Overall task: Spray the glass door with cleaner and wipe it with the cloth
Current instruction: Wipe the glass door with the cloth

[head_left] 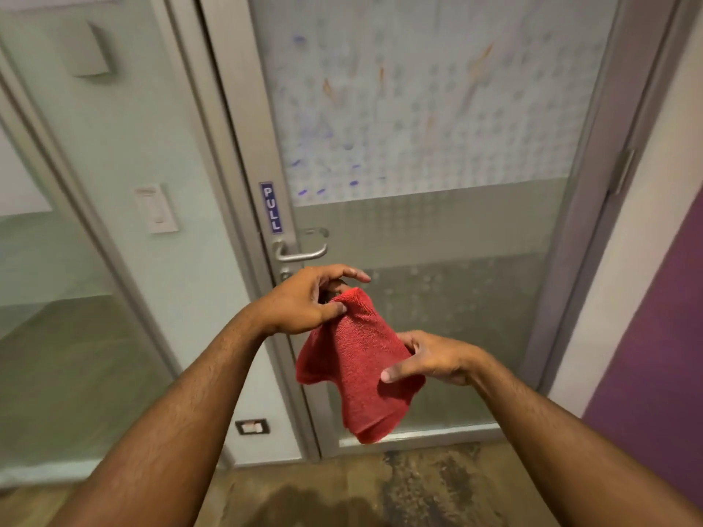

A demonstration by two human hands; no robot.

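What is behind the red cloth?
Behind the red cloth are the glass door lower panel and frame. The fingers of both hands behind it are hidden.

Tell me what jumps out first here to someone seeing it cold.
The red cloth, low in the centre, held between the left hand at its top and the right hand at its side. Behind it stands the frosted glass door, with purple and orange marks on the upper pane and a blue PULL sign above the handle.
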